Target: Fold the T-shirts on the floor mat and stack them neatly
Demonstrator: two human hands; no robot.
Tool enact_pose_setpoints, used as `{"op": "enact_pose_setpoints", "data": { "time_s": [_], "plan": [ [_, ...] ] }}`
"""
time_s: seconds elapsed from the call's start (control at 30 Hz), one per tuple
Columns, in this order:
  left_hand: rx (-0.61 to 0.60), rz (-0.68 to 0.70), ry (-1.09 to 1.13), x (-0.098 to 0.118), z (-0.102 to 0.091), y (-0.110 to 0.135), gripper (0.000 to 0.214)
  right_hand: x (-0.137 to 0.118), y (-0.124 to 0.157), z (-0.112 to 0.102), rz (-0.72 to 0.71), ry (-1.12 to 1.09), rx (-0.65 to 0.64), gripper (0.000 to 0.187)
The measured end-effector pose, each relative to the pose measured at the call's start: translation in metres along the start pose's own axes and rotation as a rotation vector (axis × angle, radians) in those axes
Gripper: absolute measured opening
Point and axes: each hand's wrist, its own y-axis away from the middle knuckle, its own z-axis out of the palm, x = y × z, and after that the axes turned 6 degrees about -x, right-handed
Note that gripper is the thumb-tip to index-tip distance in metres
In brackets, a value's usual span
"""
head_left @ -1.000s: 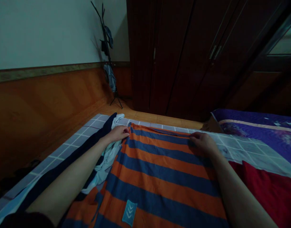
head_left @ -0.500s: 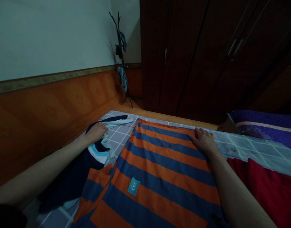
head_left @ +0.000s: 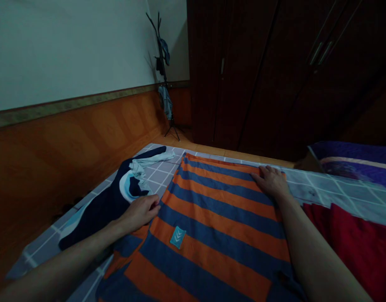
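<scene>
An orange and blue striped shirt (head_left: 218, 226) lies spread flat on a bed, with a small light-blue chevron label (head_left: 177, 237) on it. My right hand (head_left: 272, 183) rests flat, fingers stretched out, on the shirt's far right corner. My left hand (head_left: 139, 213) sits at the shirt's left edge near the sleeve, fingers curled against the fabric. Just left of it lies a dark navy garment (head_left: 108, 205) with a white and light-blue collar.
The bed has a grey checked sheet (head_left: 322, 193). A red cloth (head_left: 353, 243) lies at the right, a purple quilt (head_left: 353, 161) beyond it. A wood-panelled wall runs along the left, a dark wardrobe (head_left: 259, 75) stands ahead, and a coat stand (head_left: 164, 71) is in the corner.
My left hand came back from the far-left dark garment to the striped shirt's left edge. The navy garment now lies further left. My right hand stayed on the far corner.
</scene>
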Motion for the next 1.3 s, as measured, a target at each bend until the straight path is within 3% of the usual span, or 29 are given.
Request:
{"op": "enact_pose_setpoints", "data": {
  "time_s": [0.13,0.2,0.3,0.4,0.5,0.6,0.7,0.8,0.9,1.13,1.2,1.3],
  "plan": [
    [0.024,-0.179,0.409,-0.023,-0.004,0.0,0.026,0.001,0.0,0.0,0.0,-0.005,-0.005,0.059],
    [-0.01,-0.224,0.431,-0.031,-0.01,0.001,0.028,0.0,-0.001,-0.001,0.0,-0.006,-0.007,0.059],
    [-0.07,-0.183,0.218,-0.033,-0.018,-0.002,0.024,-0.001,-0.001,-0.002,0.0,-0.009,-0.007,0.058],
    [-0.035,-0.135,0.093,-0.018,-0.022,-0.014,0.014,-0.002,0.0,-0.005,-0.003,-0.01,-0.007,0.055],
    [0.048,0.099,-0.091,0.007,-0.02,-0.04,0.033,-0.004,0.002,-0.007,-0.007,-0.01,-0.008,0.053],
    [-0.015,0.305,-0.333,0.023,-0.015,-0.078,0.049,-0.004,0.004,-0.01,-0.009,-0.011,-0.003,0.051],
    [-0.031,0.203,-0.421,0.018,-0.013,-0.11,0.049,-0.005,0.005,-0.011,-0.009,-0.013,0.0,0.051],
    [0.007,0.13,-0.432,0.003,-0.02,-0.115,0.045,-0.005,0.005,-0.011,-0.01,-0.017,-0.004,0.053],
    [0.01,0.104,-0.443,-0.006,-0.031,-0.083,0.04,-0.004,0.004,-0.008,0.002,-0.022,-0.005,0.057],
    [-0.14,0.321,-0.251,-0.007,-0.046,0.054,0.041,0.003,-0.003,0.005,-0.029,-0.033,0.021,0.059],
    [-0.077,0.235,-0.227,-0.026,-0.047,0.083,0.03,0.005,-0.004,0.005,-0.031,-0.034,0.013,0.058],
    [0.063,-0.035,-0.225,-0.066,-0.049,0.114,0.03,0.007,-0.006,0.004,-0.047,-0.041,-0.011,0.056]
  ]
}}
